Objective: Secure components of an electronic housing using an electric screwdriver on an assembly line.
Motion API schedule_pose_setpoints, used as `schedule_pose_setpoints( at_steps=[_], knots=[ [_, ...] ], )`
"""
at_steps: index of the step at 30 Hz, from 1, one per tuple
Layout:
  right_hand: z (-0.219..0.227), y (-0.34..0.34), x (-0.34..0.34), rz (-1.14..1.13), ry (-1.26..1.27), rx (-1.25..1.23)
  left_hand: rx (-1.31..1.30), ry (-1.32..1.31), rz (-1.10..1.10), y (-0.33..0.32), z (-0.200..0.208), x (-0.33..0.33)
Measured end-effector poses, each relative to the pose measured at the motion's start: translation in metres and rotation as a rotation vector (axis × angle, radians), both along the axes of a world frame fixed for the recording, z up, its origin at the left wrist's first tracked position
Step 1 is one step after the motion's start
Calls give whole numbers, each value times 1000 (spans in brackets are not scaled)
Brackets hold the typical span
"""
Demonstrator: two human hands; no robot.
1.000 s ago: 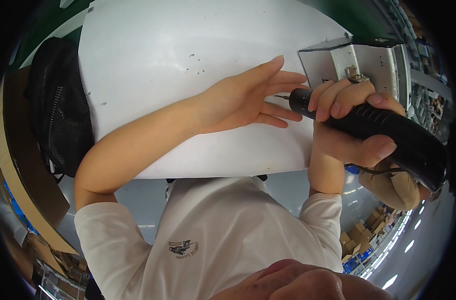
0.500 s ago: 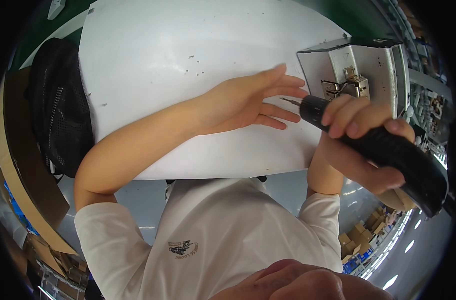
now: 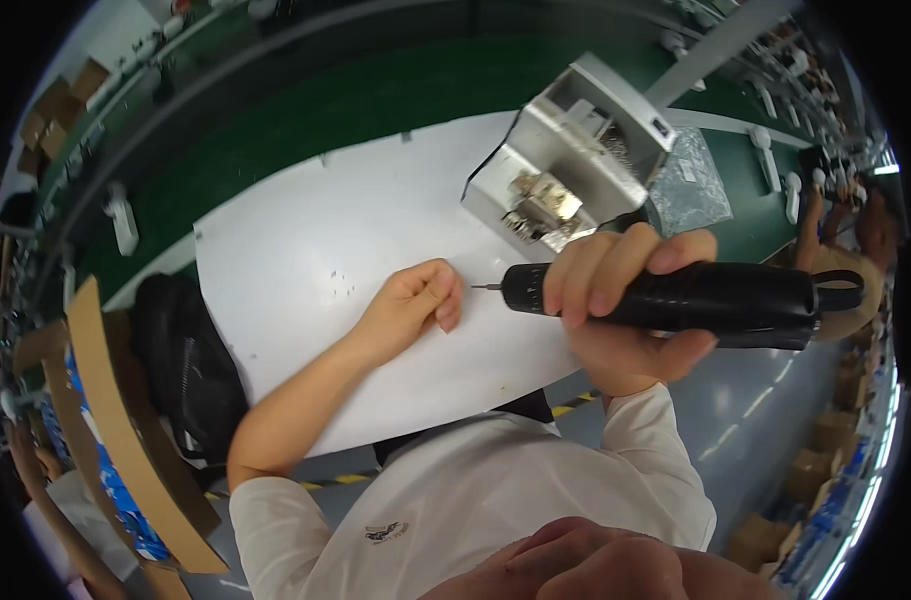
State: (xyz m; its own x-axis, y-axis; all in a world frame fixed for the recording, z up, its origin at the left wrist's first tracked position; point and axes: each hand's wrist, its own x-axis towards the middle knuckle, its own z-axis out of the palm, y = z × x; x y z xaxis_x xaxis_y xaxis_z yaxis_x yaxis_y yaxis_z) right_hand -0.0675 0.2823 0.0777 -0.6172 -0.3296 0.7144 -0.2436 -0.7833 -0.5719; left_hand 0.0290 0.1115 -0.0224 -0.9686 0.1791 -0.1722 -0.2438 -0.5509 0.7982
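Observation:
My right hand is wrapped round a black electric screwdriver, held almost level above the table with its thin bit pointing left. Just left of the bit's tip is my left hand, its fingers curled in and thumb pressed to them. Whatever those fingers hold, if anything, is hidden. Beyond the screwdriver stands a silver metal box with an open front, a shiny metal mechanism and small loose metal pieces inside. It resembles a screw feeder. Small dark bits lie on the white sheet beyond my left hand.
A black mesh bag and a cardboard box stand at the left. Right of the metal box, a clear plastic bag lies on the green surface. Another person's arm shows at the far right.
My left hand has gone from spread fingers to curled ones. The screwdriver has turned nearly level, its bit still near my left hand. The view has shifted, showing more of the metal box's inside.

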Motion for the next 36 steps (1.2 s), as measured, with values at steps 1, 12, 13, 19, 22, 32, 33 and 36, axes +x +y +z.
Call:
schedule_pose_setpoints(
  at_steps=[1, 12, 13, 19, 22, 32, 33, 36],
  knots=[
    [-2, 0, 2, 0, 26, -21, -219, -15, 140, -4, 14, -6],
    [-54, -35, 15, 121, 13, 108, -1272, 802, 117, 45, 151, -156],
    [-59, -39, 14, 78, 63, 128, -1282, 807, 117, 44, 150, -160],
    [-64, -45, 11, -35, 164, 172, -1203, 751, 601, -8, 158, -125],
    [-90, -50, 14, 21, 81, 274, -1360, 650, 676, -50, 132, -93],
    [-63, -50, 19, -50, -63, 308, -1891, 277, 610, -85, 0, -24],
    [-61, -53, 21, -35, -55, 317, -1885, 262, 626, -85, 1, -21],
    [-54, -55, 26, -25, -64, 281, -1814, 264, 613, -87, 3, -14]
  ],
)
